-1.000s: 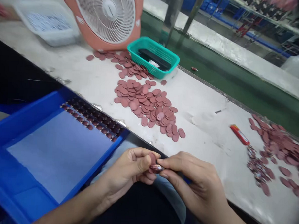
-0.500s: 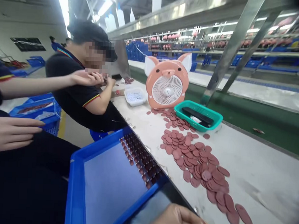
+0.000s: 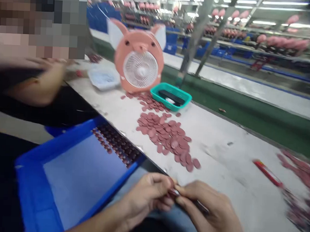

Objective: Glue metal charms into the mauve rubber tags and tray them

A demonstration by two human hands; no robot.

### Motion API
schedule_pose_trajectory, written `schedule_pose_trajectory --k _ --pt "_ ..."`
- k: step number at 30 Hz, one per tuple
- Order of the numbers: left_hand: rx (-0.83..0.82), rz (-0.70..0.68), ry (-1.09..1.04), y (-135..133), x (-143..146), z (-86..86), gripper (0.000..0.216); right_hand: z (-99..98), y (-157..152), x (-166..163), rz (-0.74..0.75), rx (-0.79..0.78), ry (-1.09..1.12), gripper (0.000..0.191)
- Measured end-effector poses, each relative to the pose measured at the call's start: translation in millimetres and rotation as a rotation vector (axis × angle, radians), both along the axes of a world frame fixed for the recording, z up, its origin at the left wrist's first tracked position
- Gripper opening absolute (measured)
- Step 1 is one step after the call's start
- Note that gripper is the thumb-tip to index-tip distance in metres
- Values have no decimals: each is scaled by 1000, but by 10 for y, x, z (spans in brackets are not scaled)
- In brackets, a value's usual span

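At the bottom centre, my left hand [image 3: 150, 192] is closed, thumb and fingers pinching a small dark-red piece with a shiny metal bit [image 3: 174, 192]. My right hand [image 3: 210, 207] meets it from the right, its thumb and forefinger closed on the same piece. A dark strip shows below the right forefinger; I cannot make out what it is. Beyond my hands lies a pile of flat reddish-brown oval discs [image 3: 167, 133] on the white table [image 3: 219, 166]. To the left, a blue tray [image 3: 31, 179] lined with a pale sheet holds rows of small dark-red pieces [image 3: 115, 141].
A pink pig-shaped fan [image 3: 141, 67] stands behind the discs, beside a green basket [image 3: 183, 91] with a dark object inside. Further left is a white tub [image 3: 103, 81]. A red-handled tool [image 3: 267, 172] and more reddish pieces [image 3: 300, 166] lie right. A co-worker [image 3: 40, 87] sits at left.
The view has swung right and down. Both my hands now meet around the small piece, where only one showed at the bottom edge. Another person's outstretched hands at left are out of view.
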State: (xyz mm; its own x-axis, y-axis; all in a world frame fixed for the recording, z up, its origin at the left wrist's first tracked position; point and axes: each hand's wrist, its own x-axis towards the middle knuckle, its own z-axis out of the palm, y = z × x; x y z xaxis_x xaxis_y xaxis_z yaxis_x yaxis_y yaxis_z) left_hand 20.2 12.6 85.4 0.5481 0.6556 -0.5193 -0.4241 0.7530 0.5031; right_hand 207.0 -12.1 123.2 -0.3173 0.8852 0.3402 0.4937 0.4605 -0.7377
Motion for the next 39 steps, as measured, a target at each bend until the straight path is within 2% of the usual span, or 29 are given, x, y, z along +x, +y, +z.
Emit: schedule_pose_trajectory --k 4,10,15,21,28,33,37,39 --pt "-7 -30 30 85 -33 17 44 57 34 -44 -56 -69 93 10" --pt "-38 -49 41 119 -58 -7 47 146 51 -68 -56 -129 53 8" --pt "-54 -20 37 140 -69 10 46 147 65 -44 -43 -102 83 39" --pt "-111 -13 41 181 -64 74 48 99 137 -70 -42 -79 54 17" --pt "-151 -11 45 168 -77 22 49 72 149 -117 -40 -81 59 10" --pt "-87 -30 30 195 -94 18 48 90 170 -92 -27 -89 52 11" --pt "10 -84 57 258 -116 60 66 116 214 -91 -62 25 43 15" --pt "59 0 131 273 -98 80 72 111 246 -100 -151 167 -36 15"
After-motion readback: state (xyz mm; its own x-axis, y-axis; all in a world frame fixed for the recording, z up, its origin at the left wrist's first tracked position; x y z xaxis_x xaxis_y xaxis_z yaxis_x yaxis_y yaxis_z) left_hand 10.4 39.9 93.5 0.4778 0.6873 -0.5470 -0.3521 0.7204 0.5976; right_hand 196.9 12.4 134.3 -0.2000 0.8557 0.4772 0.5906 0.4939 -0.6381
